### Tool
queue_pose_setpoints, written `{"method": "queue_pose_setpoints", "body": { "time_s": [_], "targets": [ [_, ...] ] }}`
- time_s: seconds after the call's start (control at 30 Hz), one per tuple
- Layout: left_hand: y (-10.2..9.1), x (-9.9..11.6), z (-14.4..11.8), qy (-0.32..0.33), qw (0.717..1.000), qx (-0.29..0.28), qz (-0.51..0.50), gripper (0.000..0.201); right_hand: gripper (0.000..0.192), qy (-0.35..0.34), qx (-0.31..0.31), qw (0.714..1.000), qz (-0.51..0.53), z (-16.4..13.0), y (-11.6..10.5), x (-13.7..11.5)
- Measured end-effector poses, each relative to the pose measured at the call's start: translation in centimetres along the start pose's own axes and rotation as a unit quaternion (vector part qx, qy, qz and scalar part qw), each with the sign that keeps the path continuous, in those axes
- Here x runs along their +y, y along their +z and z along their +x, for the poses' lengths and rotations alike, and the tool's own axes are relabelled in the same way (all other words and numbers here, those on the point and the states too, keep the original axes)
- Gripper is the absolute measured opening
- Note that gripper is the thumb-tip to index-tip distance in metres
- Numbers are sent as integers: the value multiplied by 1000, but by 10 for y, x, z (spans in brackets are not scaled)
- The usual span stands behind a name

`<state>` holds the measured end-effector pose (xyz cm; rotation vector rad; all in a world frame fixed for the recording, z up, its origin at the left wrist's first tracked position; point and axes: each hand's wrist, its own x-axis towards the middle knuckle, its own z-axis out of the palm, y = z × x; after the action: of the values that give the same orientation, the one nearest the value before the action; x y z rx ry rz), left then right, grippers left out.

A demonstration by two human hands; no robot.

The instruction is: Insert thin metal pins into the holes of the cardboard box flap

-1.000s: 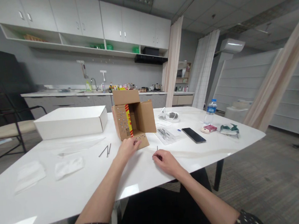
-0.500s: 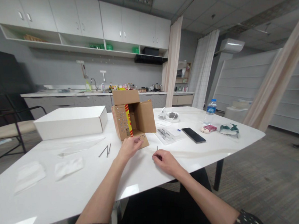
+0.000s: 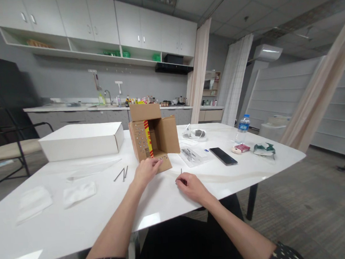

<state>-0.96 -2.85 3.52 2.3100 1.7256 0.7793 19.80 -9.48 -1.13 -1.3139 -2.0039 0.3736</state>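
Observation:
An open cardboard box (image 3: 169,136) stands on the table, its front panel dotted with several small silvery pieces and crossed by a red-and-yellow tape strip. My left hand (image 3: 147,172) is at the box's lower flap (image 3: 165,166), fingertips closed together beside small shiny bits (image 3: 164,157) lying there. Whatever those fingers pinch is too small to make out. Nearer the table's front edge, my right hand (image 3: 192,187) rests with its fingers curled in. A thin dark metal rod (image 3: 181,170) sticks up from that grip; its lower part is hidden.
Three long nails (image 3: 122,174) lie left of my left hand, near crumpled white tissues (image 3: 79,193) and a white box (image 3: 81,143). To the right are a clear bag of slim metal pieces (image 3: 191,157), a phone (image 3: 223,156) and a water bottle (image 3: 243,128).
My left hand has shifted slightly left along the lower flap, uncovering more of the small shiny bits. My right hand stays where it was.

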Motion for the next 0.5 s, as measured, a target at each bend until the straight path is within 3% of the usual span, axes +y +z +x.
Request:
{"method": "queue_pose_setpoints", "body": {
  "time_s": [0.5],
  "targets": [
    [2, -1, -1, -3, 1000, 16, 20, 46, 17, 2, 1, 1000, -5, -1, 0, 0]
  ]
}}
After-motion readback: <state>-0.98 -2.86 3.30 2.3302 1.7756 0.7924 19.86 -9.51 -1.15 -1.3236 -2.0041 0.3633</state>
